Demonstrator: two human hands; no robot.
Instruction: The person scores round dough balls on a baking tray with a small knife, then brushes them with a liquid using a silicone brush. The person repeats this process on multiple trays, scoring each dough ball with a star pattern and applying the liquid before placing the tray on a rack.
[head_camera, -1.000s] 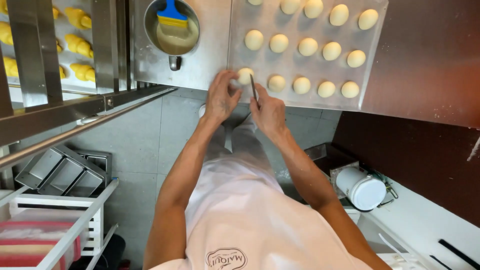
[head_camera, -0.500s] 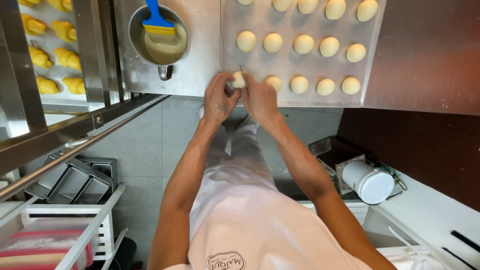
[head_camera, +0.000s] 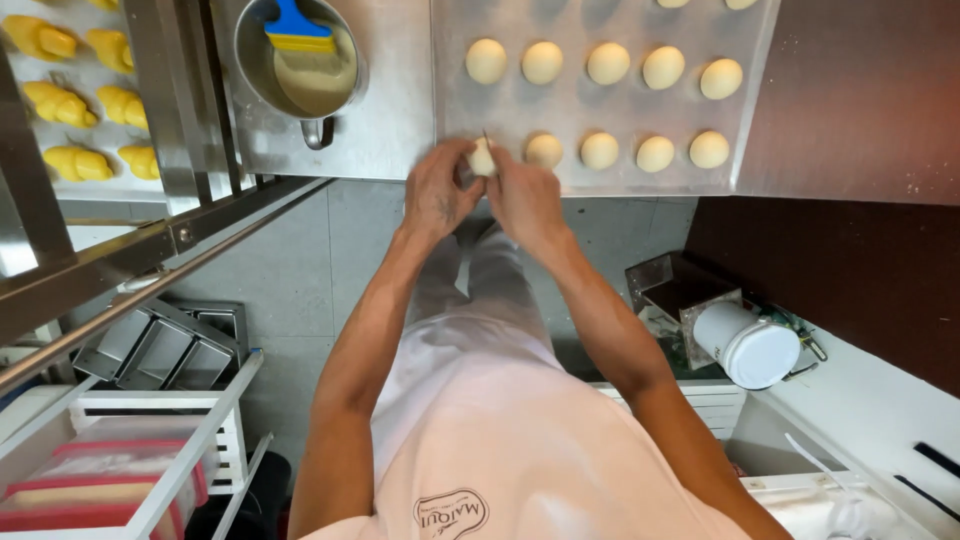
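Both hands have shifted slightly toward the centre of the frame compared with half a second ago, and the dough piece between them sits a little higher, with a thin blade-like tip now showing above it.

I note the left hand (head_camera: 440, 190) curled, fingers pinching the left side of the small pale dough ball (head_camera: 483, 160). Right hand (head_camera: 525, 200) is also curled and pressed against the ball's right side; it seems to grip a thin tool (head_camera: 486, 136) whose point sticks up above the dough, but I cannot tell what kind of tool. The two hands are pressed close together around the ball.

Dough ball location: upper centre of the frame, at the near edge of the metal baking tray (head_camera: 450, 110), at the left end of the closest row.

On the tray: four more dough balls (head_camera: 627, 152) in the same row to the right, well spaced, not touching. A further row of five lies above it.

Left of the tray on the steel worktop (head_camera: 395, 110): a round metal pot (head_camera: 300, 60) holding pale liquid, with a blue and yellow brush (head_camera: 297, 25) resting in it.

Upper left of the frame: a rack tray with yellow shaped pastries (head_camera: 60, 105).

Lower left: empty loaf tins (head_camera: 160, 345) on the floor, and a white wire rack with pink-lidded boxes (head_camera: 100, 480).

Right of centre: a white cylindrical container (head_camera: 752, 345) lying on its side.
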